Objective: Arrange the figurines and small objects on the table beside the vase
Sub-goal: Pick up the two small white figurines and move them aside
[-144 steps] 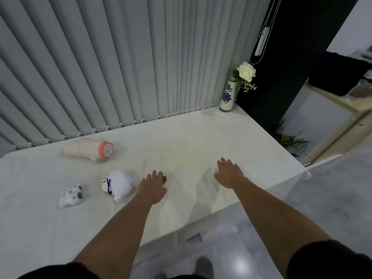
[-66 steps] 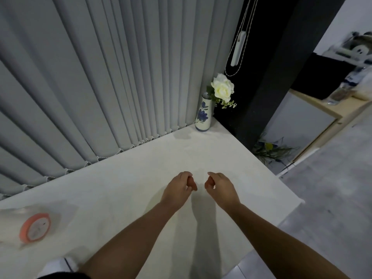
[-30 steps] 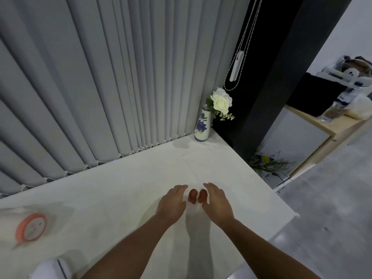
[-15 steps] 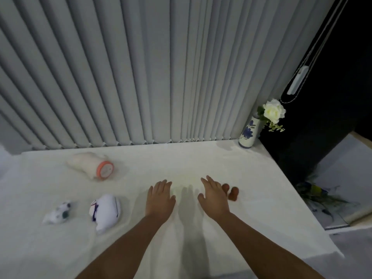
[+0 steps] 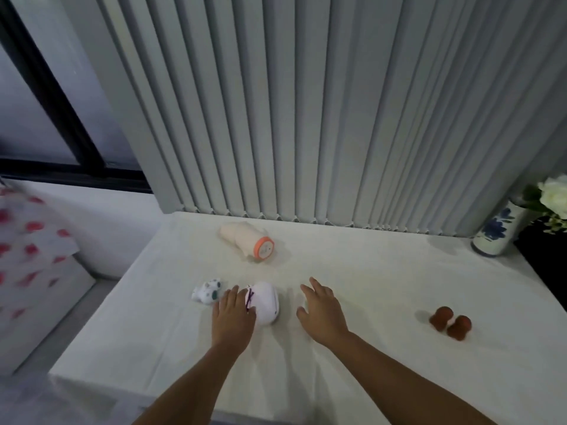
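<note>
A white rounded figurine (image 5: pixel 266 305) with purple marks lies on the white table (image 5: pixel 383 286). My left hand (image 5: pixel 232 317) rests flat against its left side, fingers apart, not closed around it. To the left lies a small white spotted figurine (image 5: pixel 207 291). A beige cylinder with an orange end (image 5: pixel 248 242) lies on its side further back. My right hand (image 5: pixel 322 311) hovers open, right of the white figurine. Two small brown objects (image 5: pixel 449 322) sit at the right. The blue-and-white vase (image 5: pixel 495 234) with a white rose (image 5: pixel 556 196) stands in the back right corner.
Grey vertical blinds (image 5: pixel 306 118) hang along the table's back edge. A dark window frame (image 5: pixel 61 124) is at the left. A red-spotted white cloth (image 5: pixel 27 246) lies on a surface left of the table. The table's right edge borders something dark.
The view has swung left. Both hands moved left across the table; the two brown objects now lie alone at the right, and my left hand has reached the white figurine.
</note>
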Demonstrator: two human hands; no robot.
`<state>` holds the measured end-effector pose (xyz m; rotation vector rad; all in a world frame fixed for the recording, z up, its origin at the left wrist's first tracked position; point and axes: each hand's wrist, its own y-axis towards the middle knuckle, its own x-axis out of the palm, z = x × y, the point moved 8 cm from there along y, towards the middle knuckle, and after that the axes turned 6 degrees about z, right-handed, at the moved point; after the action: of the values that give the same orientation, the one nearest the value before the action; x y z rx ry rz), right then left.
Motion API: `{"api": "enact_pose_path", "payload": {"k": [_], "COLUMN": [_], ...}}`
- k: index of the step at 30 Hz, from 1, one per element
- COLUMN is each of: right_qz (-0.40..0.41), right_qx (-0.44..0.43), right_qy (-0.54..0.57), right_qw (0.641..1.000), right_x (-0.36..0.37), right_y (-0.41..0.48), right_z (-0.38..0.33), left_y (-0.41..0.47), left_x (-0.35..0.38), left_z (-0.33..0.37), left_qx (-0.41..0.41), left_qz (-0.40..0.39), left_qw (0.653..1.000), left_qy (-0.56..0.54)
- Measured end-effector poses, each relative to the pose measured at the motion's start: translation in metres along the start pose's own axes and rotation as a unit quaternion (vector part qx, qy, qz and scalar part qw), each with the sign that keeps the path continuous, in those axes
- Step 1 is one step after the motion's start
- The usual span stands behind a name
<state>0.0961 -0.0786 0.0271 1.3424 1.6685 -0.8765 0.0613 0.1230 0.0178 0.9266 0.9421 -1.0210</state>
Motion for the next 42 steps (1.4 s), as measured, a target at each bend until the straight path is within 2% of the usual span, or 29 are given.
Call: {"api": "enact_pose_path", "payload": {"k": [6,14,20,27,32,35,42], "right_qz": [-0.014,0.043,0.081,0.099,0.115,0.117,0.098], "right_qx": [0.006,0.061,0.095,0.12,0.119,0.088,0.06], "right_qy": [0.002,-0.012,-0.019,-0.082,-0.119,-0.141,-0.203], "right_qw": [1.0,0.997,0.992,0.984,0.979,0.979,0.972], "right_x": [0.028,0.061,0.085,0.1,0.1,0.102,0.109], "right_y": [0.012,0.033,0.039,0.046,0.042,0.041,0.041], "right_z": [-0.055,-0.109,-0.122,-0.12,-0.113,-0.108,-0.107], "left_y": [0.021,0.051,0.067,0.083,0.086,0.09,0.089], "left_x": [-0.014,-0.001,0.01,0.023,0.036,0.036,0.036], "left_z": [-0.062,-0.116,-0.14,-0.161,-0.158,-0.154,-0.138], "left_qx": [-0.043,-0.041,-0.074,-0.137,-0.128,-0.125,-0.062], "left_qz": [-0.02,-0.08,-0.113,-0.143,-0.197,-0.197,-0.196], "left_qw": [0.999,0.996,0.99,0.978,0.962,0.956,0.962], "left_qy": [0.007,-0.01,-0.033,-0.067,-0.136,-0.176,-0.179]}}
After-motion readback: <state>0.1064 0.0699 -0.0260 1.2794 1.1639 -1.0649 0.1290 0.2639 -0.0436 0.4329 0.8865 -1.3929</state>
